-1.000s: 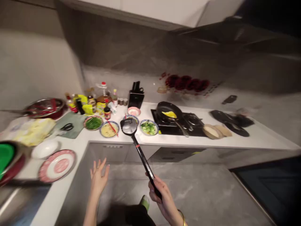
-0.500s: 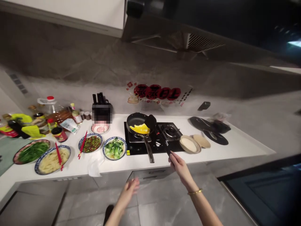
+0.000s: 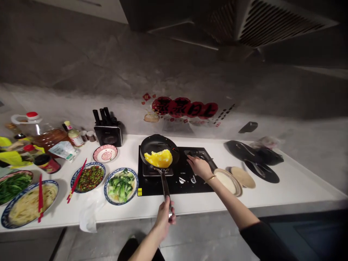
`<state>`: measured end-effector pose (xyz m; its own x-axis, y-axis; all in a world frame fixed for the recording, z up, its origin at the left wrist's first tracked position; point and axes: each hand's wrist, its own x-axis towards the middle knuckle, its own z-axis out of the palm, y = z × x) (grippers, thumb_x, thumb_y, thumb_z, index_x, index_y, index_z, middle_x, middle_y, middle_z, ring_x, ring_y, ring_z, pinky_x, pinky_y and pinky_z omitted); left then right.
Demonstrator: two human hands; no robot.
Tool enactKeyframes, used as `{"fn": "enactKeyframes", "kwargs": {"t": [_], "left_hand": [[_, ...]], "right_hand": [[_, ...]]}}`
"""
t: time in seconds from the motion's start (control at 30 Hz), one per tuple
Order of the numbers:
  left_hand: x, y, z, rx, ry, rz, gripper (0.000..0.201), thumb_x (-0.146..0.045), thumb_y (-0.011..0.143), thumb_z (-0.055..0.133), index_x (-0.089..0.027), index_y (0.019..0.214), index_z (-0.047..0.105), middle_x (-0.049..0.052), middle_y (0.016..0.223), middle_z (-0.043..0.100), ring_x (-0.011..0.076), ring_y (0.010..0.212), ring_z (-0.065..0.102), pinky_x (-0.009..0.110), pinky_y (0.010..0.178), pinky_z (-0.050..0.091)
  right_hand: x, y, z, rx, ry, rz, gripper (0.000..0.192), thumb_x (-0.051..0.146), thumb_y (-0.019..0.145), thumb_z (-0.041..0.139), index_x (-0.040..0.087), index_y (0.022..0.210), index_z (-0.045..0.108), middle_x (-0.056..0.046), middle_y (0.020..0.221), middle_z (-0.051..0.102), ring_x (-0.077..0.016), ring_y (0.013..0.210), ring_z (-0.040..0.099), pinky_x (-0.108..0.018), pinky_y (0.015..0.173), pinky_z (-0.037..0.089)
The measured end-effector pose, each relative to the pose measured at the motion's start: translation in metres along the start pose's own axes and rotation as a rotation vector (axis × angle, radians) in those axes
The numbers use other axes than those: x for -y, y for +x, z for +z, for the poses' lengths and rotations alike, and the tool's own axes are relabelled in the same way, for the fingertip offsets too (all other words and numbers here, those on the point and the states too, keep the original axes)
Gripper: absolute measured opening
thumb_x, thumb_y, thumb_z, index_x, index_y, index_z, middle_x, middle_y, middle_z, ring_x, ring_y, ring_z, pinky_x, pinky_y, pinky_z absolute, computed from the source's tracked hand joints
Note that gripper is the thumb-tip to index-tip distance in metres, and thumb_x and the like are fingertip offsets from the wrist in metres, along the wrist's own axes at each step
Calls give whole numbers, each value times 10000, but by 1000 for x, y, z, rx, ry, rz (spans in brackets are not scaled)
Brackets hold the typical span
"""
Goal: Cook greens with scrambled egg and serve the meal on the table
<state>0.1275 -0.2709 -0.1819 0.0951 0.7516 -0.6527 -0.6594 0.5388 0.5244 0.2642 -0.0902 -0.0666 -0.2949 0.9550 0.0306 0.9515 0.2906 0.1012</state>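
My left hand [image 3: 164, 214] is wrapped around the handle of a black frying pan [image 3: 146, 146], which sits on the left burner. Yellow egg [image 3: 160, 158] lies bunched in the front part of the pan. My right hand [image 3: 199, 166] reaches over the right side of the black gas stove [image 3: 160, 186], its fingers closed toward the pan. It holds the black spatula, whose handle and head are hard to make out against the dark pan and stove. A plate of green bok choy [image 3: 122, 185] stands just left of the stove.
Left are a bowl of chopped peppers [image 3: 91, 175], a noodle plate [image 3: 35, 201], red chopsticks [image 3: 40, 197], a pink-rimmed dish [image 3: 105, 154], a knife block [image 3: 108, 135] and bottles. Right are a beige bowl [image 3: 227, 181], a round lid [image 3: 243, 177] and black lids [image 3: 262, 171].
My left hand has come up from below the counter and taken hold of the pan's handle. My right hand has moved forward over the stove. The egg looks more bunched, and the view has shifted closer.
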Motion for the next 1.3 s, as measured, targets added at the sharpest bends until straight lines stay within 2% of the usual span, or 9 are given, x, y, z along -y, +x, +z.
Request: {"fn": "enactKeyframes", "kwargs": {"t": [0.1, 0.3, 0.47, 0.63, 0.87, 0.97, 1.1, 1.2, 1.3], "left_hand": [[5, 4, 7, -84, 35, -3, 607, -778, 555, 550, -203, 698, 415, -101, 469, 351, 27, 329, 248, 189, 366, 85], [1, 0, 15, -125, 37, 20, 598, -774, 556, 550, -208, 674, 397, -105, 438, 333, 21, 319, 220, 178, 364, 66], [7, 3, 14, -156, 61, 37, 569, -756, 604, 532, -205, 679, 413, -105, 430, 321, 21, 315, 222, 171, 348, 71], [15, 7, 13, -153, 50, 40, 579, -761, 592, 538, -204, 681, 412, -102, 431, 331, 20, 318, 224, 165, 344, 67], [4, -1, 14, -132, 27, 32, 592, -768, 578, 545, -200, 685, 417, -105, 427, 326, 13, 317, 214, 167, 348, 65], [1, -3, 13, -126, 24, 34, 581, -756, 590, 552, -199, 688, 417, -106, 429, 328, 11, 318, 209, 169, 351, 63], [2, -2, 12, -120, 25, 37, 576, -752, 597, 550, -199, 688, 418, -108, 428, 325, 10, 318, 207, 169, 353, 61], [3, -1, 10, -126, 39, 42, 579, -758, 597, 541, -199, 687, 418, -108, 423, 325, 12, 314, 213, 171, 350, 60], [4, 0, 8, -131, 59, 44, 590, -774, 584, 529, -204, 679, 408, -110, 409, 320, 16, 300, 211, 177, 344, 53]], "right_hand": [[-5, 29, -7, 71, -109, -88, 383, 314, 932, 345, 183, 1225, 553, -125, 985, 672, -215, 831, 663, -266, 660, 464], [-13, 53, -20, 161, -229, -195, 357, 328, 930, 346, 183, 1143, 593, -135, 966, 669, -226, 811, 666, -266, 631, 449], [-26, 51, -29, 210, -183, -232, 359, 338, 929, 356, 188, 1103, 631, -131, 977, 691, -235, 873, 659, -296, 708, 456], [-46, 38, -36, 254, -30, -257, 340, 336, 915, 386, 220, 1004, 693, -88, 953, 716, -229, 860, 664, -288, 729, 450], [-65, 36, -58, 325, 217, -277, 333, 327, 898, 403, 229, 983, 709, -37, 928, 726, -204, 820, 662, -241, 682, 444], [-63, 37, -59, 283, 200, -285, 332, 316, 903, 394, 222, 981, 703, -46, 965, 720, -211, 850, 659, -250, 700, 442], [-54, 40, -50, 224, 57, -248, 358, 332, 918, 365, 208, 962, 698, -82, 963, 715, -226, 855, 659, -271, 704, 437], [-50, 46, -49, 234, -7, -211, 382, 338, 921, 357, 184, 859, 702, -98, 844, 716, -220, 802, 660, -267, 672, 429], [-52, 54, -56, 336, 33, -156, 395, 318, 910, 383, 168, 661, 652, -85, 653, 669, -178, 644, 634, -249, 608, 412]]}}
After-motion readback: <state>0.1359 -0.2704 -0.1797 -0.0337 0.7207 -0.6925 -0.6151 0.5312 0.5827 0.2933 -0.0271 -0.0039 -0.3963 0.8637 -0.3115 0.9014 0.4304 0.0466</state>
